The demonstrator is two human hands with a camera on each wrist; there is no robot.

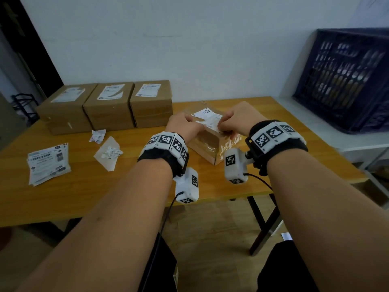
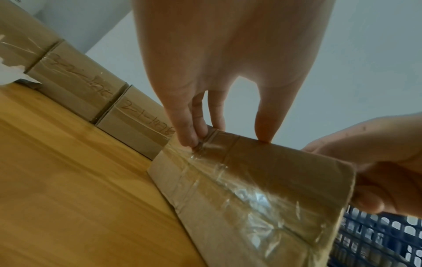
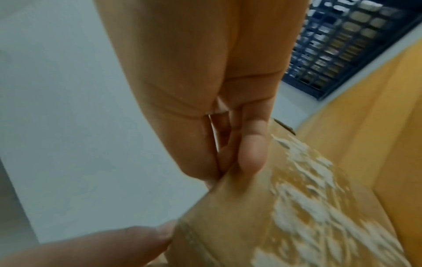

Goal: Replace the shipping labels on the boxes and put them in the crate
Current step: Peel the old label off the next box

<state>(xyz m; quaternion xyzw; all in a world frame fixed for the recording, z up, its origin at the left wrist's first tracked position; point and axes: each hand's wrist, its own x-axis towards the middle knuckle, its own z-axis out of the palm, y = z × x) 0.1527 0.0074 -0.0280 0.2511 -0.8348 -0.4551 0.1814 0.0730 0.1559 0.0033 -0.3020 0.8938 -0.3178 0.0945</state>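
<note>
wooden table (image 1: 273,131) | four boxes (image 1: 109,106) | label stack (image 1: 48,163) | crumpled scraps (image 1: 97,135)

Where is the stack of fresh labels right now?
In the head view the stack of labels lies on the table's left near edge, left of two crumpled paper scraps and away from both hands.
</note>
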